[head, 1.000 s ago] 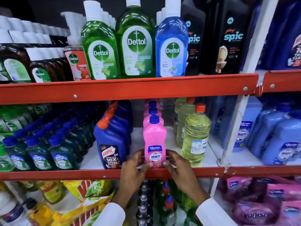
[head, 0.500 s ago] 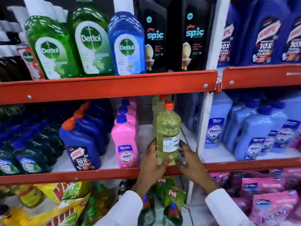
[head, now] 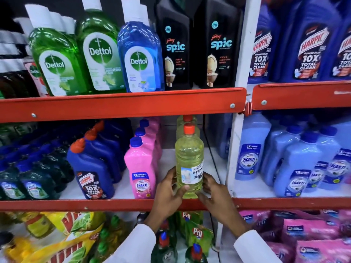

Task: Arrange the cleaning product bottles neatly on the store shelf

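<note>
Head view: on the middle shelf, a clear yellow bottle with a red cap stands upright at the near edge, heading a short row of like bottles that runs to the far side. The left hand wraps its lower left side, thumb across the front below the label; the right hand presses the lower right side with its fingers. Both grips are clamped on the yellow bottle, which seems to rest on the shelf board, though the hands hide its base. Just left stands a pink Shakti bottle fronting its own row, and further left a blue Harpic bottle. The white upright post lies to the right, with a gap between it and the yellow row.

The step in hand looks like fronting this yellow bottle: squaring it to the red shelf lip. Its label faces somewhat right, so the next move likely calls for a small twist to bring the label forward, lining the bottle with those behind, then letting go without tipping it.
</note>
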A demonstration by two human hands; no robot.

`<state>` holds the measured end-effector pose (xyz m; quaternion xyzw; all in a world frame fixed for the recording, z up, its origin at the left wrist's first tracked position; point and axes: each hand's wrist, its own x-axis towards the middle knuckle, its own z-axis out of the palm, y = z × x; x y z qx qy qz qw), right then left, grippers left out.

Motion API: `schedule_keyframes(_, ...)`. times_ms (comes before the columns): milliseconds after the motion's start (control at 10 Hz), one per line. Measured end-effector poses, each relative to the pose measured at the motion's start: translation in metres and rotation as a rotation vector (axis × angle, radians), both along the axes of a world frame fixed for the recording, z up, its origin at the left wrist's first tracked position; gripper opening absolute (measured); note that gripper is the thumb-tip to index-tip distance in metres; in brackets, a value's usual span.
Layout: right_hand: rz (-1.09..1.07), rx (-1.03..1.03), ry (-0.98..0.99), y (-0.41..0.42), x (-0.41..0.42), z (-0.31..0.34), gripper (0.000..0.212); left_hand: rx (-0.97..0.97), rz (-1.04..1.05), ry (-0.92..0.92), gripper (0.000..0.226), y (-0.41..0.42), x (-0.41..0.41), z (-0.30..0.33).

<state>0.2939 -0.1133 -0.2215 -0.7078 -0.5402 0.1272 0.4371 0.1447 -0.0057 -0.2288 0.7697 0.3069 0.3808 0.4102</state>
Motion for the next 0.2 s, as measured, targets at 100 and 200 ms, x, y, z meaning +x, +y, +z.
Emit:
schedule_keyframes(100, 0.024, 0.016, 0.021, 0.0009, -0.0017, -0.0001, 0.074, -0.008, -0.02, 0.015, 0.072, -0.0011, -0.002, 0.0031)
schedule_keyframes(200, -0.025, 0.04, 0.042, -0.0042, -0.0031, 0.0008, 0.072, 0.05, -0.009, 0.042, 0.089, -0.0011, -0.004, 0.0036)
